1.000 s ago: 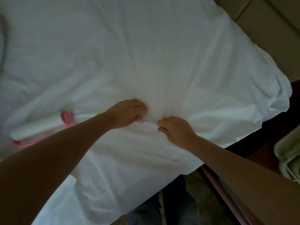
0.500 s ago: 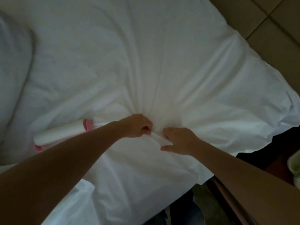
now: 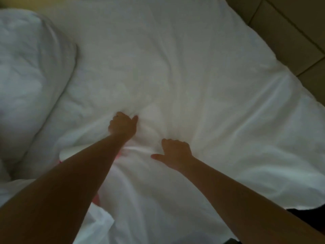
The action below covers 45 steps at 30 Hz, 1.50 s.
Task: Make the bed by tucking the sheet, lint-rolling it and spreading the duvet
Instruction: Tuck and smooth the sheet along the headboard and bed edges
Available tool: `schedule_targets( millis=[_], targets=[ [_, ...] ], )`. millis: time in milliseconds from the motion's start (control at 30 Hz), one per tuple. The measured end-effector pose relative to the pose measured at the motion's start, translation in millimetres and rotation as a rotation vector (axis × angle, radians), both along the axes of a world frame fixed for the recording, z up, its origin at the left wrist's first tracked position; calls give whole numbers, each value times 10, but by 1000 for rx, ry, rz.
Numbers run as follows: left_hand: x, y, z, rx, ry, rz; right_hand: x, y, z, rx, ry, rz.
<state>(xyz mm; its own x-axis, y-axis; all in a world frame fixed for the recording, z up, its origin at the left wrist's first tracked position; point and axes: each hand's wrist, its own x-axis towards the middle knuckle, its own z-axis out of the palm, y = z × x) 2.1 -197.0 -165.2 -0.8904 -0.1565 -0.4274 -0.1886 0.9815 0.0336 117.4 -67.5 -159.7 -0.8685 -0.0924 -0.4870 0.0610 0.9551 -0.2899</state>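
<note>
A white duvet [image 3: 202, 76] covers most of the bed, with folds running toward my hands. My left hand [image 3: 123, 125] grips a bunch of its fabric near the middle, fingers curled. My right hand [image 3: 175, 152] grips the fabric a little nearer and to the right, thumb stretched out to the left. A lint roller [image 3: 70, 153], white with pink ends, lies on the bed mostly hidden under my left forearm and the fabric.
A white pillow [image 3: 29, 81] lies at the left. Beige padded panels [image 3: 290, 32] border the bed at the upper right. The bed's dark edge [image 3: 306, 215] shows at the lower right.
Both hands have moved apart and farther over the bed with the bunched fabric. The view has shifted, so the pillow shows more and the lint roller is more covered.
</note>
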Motion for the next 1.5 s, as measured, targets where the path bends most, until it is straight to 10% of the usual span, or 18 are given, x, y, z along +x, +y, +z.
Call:
schedule_targets(
  millis=[367, 567, 733, 867, 1267, 1500],
  targets=[
    [-240, -493, 56, -129, 46, -506, -122, -97, -103, -154, 121, 281],
    [-203, -451, 95, 3, -33, -236, -298, -20, -50, -54, -17, 380],
    [-466, -508, 153, 95, 204, -62, -768, 63, -72, -5, 426, 253],
    [-841, -713, 110, 102, 177, 192, -1179, -62, -153, -58, 339, 189],
    [-1157, -1034, -242, 58, 124, -253, -1421, -479, -585, 172, 305, 107],
    [-1300, -1668, -249, 61, 199, -31, -1528, -407, -554, 181, 382, -85]
  ],
)
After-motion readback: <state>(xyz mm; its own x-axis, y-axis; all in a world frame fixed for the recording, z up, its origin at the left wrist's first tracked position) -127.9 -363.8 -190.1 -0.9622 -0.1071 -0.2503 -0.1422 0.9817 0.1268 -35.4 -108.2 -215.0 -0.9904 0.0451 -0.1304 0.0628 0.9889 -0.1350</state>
